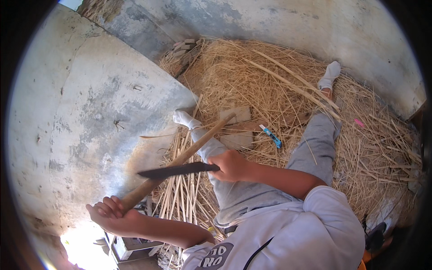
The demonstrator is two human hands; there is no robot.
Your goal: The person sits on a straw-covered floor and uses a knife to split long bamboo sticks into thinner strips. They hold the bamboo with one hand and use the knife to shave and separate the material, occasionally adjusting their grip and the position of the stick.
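Note:
My left hand (112, 217) is closed round the thick lower-left end of a wooden pole (196, 145), which slants up and to the right across my shin. My right hand (229, 165) grips the handle of a large dark-bladed knife (173, 171). Its blade points left and lies across the pole, a little above my left hand. Whether the edge bites into the wood cannot be made out. Between my outstretched legs lies a blue utility knife (271, 136) on the straw-like shavings.
Thin shavings and split strips (243, 67) cover the floor. Two long strips (292, 83) lie by my right foot; thinner pale strips (182, 195) are heaped beside my left leg. Stained walls (81, 112) stand left and ahead. A pink object (358, 122) lies at right.

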